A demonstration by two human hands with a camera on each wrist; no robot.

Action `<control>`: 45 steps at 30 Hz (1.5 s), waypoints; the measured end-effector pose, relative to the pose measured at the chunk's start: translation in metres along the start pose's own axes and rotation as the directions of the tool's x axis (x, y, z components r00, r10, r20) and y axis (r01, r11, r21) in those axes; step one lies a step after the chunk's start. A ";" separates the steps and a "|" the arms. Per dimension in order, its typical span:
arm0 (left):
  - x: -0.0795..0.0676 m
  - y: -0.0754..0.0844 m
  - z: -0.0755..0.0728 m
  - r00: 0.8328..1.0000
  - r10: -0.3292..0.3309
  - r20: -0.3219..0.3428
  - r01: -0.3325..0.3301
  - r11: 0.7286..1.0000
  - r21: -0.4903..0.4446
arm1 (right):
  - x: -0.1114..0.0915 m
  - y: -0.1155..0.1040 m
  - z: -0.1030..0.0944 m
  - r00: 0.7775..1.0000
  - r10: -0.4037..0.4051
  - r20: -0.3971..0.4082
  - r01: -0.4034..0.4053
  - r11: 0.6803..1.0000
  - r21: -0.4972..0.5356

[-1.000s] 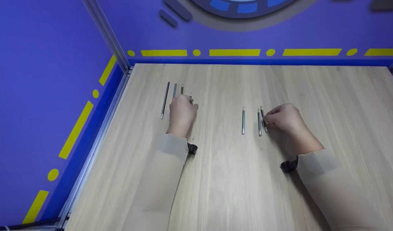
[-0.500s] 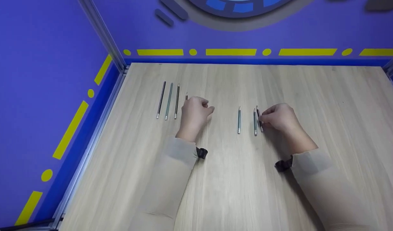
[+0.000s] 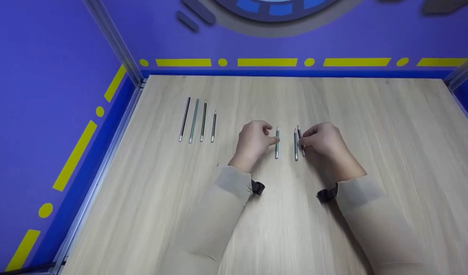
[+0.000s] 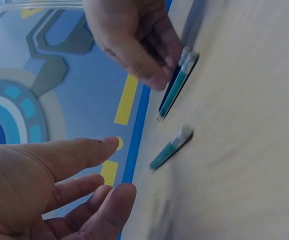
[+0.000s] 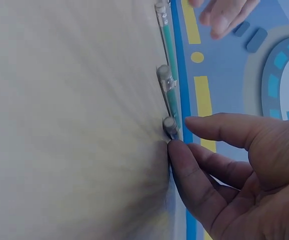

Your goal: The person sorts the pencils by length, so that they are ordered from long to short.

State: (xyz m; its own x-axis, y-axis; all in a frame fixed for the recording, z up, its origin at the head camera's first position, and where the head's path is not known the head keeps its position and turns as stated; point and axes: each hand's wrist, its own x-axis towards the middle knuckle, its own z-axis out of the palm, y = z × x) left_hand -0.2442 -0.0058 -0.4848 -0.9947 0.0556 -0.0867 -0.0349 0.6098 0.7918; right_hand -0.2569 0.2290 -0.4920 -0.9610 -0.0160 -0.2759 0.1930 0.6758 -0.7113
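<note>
My left hand hovers just left of a short green pencil. Its thumb overlaps that pencil in the head view, while the left wrist view shows relaxed fingers spread apart, with a gap to the green pencil. On the other side, my right hand pinches a short dark pencil lying on the table, thumb and forefinger at its side. Only the white-capped eraser end of the dark pencil shows in the right wrist view. Another green pencil lies close beside it.
A row of pencils lies at the left: a long dark pencil, a long green pencil, another dark pencil and a shorter dark pencil. Blue walls bound the wooden table at the left and back.
My left hand has moved right, away from the row of pencils, uncovering it, to beside the left green pencil. The right hand keeps its place at the dark pencil. The head view has shifted slightly.
</note>
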 end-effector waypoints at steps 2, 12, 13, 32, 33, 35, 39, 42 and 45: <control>0.003 0.002 0.008 1.000 -0.008 0.007 0.008 1.000 0.018 | 0.001 0.000 0.001 1.000 0.007 0.003 -0.007 1.000 0.000; 0.011 0.001 0.031 0.997 -0.078 0.010 0.077 0.994 0.078 | 0.000 0.004 0.002 1.000 -0.017 -0.025 0.016 0.999 -0.049; 0.011 0.001 0.032 0.996 -0.087 0.012 0.086 0.993 0.078 | 0.000 0.004 0.003 0.999 -0.018 -0.031 0.017 0.999 -0.049; 0.007 0.000 0.028 0.989 -0.117 0.087 0.118 0.993 -0.001 | -0.005 0.001 0.005 0.998 -0.033 -0.045 0.028 0.993 -0.114; 0.007 -0.001 0.027 0.990 -0.113 0.086 0.113 0.994 0.005 | -0.004 0.001 0.005 0.999 -0.032 -0.044 0.027 0.993 -0.117; 0.007 -0.002 0.027 0.992 -0.100 0.076 0.098 0.995 0.021 | -0.004 0.001 0.005 0.999 -0.030 -0.042 0.025 0.993 -0.119; 0.007 -0.003 0.027 0.994 -0.081 0.070 0.083 0.996 -0.023 | -0.003 0.002 0.004 0.999 -0.025 -0.032 0.022 0.996 -0.088; 0.008 -0.003 0.026 0.993 -0.082 0.085 0.093 0.988 -0.124 | -0.001 0.004 0.002 0.999 -0.022 -0.033 0.021 0.999 -0.037; 0.009 -0.003 0.025 0.991 -0.087 0.105 0.109 0.968 -0.227 | 0.002 0.006 0.001 0.999 -0.023 -0.045 0.024 0.999 0.034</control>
State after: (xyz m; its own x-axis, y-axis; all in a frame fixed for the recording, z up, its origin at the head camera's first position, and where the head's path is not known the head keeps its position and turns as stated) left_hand -0.2504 0.0129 -0.5030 -0.9722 0.0849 -0.2183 -0.1643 0.4171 0.8939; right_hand -0.2576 0.2327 -0.4976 -0.9730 0.0019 -0.2306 0.1765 0.6497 -0.7394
